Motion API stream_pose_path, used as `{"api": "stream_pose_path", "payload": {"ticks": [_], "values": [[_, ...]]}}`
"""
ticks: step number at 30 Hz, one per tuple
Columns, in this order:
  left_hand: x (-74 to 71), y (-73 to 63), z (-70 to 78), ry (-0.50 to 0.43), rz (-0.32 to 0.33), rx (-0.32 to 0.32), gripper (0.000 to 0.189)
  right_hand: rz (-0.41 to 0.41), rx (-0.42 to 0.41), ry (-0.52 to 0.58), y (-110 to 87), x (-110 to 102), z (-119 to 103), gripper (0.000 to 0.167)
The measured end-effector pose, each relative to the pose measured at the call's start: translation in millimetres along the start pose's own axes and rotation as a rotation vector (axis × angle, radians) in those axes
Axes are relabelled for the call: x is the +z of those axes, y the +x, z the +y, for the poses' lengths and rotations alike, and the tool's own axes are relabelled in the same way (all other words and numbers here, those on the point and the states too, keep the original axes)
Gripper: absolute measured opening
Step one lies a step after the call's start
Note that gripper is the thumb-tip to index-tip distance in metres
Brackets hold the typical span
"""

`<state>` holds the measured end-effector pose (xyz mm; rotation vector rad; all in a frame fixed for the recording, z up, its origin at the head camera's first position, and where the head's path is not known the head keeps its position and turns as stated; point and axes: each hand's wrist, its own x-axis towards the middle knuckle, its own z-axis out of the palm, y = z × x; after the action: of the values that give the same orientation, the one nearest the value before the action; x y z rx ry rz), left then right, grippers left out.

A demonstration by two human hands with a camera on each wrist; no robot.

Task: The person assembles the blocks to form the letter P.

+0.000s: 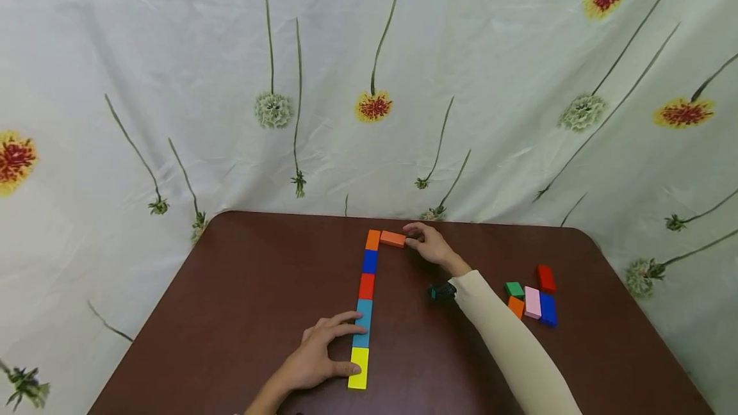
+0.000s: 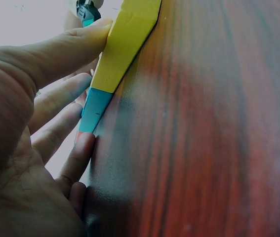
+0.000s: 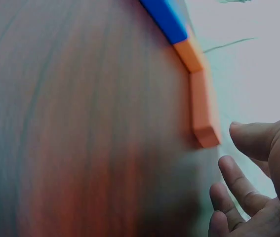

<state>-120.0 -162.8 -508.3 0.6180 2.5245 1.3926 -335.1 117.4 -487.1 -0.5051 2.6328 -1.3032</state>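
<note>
A row of wooden-looking blocks runs up the table: a yellow block (image 1: 359, 376) nearest, then a light blue block (image 1: 361, 340), a red block (image 1: 366, 287), a dark blue block (image 1: 369, 262) and an orange block (image 1: 373, 239). From the far end, another orange block (image 1: 393, 239) points right, forming a corner. My left hand (image 1: 316, 352) rests along the row, thumb on the yellow block and fingertips on the light blue one. Just past the free end of the corner block is my right hand (image 1: 429, 245); the right wrist view shows its fingers (image 3: 237, 180) parted and holding nothing.
At the right lie several loose blocks: a red block (image 1: 546, 278), a green block (image 1: 514, 289), a pink block (image 1: 532, 303), a blue block (image 1: 548, 310) and an orange block (image 1: 516, 307). A flowered cloth (image 1: 323, 146) hangs behind the brown table (image 1: 242, 287).
</note>
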Motion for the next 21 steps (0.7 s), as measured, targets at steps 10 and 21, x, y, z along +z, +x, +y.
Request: {"api": "stream_pose_path", "payload": {"ticks": [10, 21], "values": [[-2.2, 1.3, 1.0, 0.01, -0.015, 0.007, 0.052, -0.008, 0.023, -0.054, -16.8, -53.9, -5.1, 0.042], [-1.6, 1.9, -2.0, 0.027, -0.014, 0.0, 0.053, 0.04, 0.061, -0.016, -50.6, -111.3, 6.2, 0.049]]}}
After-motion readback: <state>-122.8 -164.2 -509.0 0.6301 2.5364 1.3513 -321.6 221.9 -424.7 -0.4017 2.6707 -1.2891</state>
